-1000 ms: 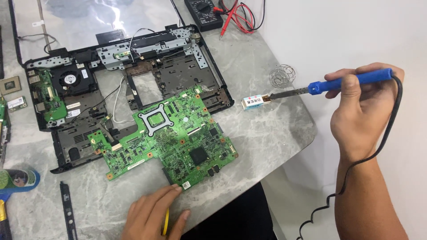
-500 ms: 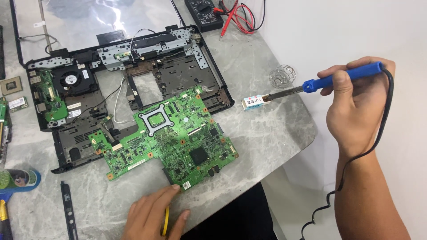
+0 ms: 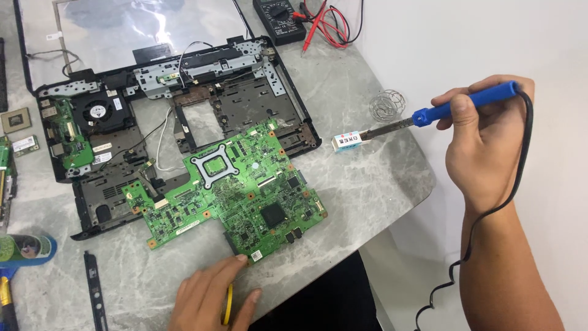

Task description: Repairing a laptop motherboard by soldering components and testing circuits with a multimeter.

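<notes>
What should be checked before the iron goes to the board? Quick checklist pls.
1. Right hand has a firm grip on the iron: ok, fingers wrap the blue handle.
2. Tip clear of the board: ok, it sits at the small white block, off to the side.
3. Board steadied: ok, left hand rests at its near edge.
4. Cord free: ok, it hangs off the table behind the right wrist.
5. Tip hot and tinned: cannot tell.
6. Wire stand within reach: ok, it sits near the tip.
</notes>
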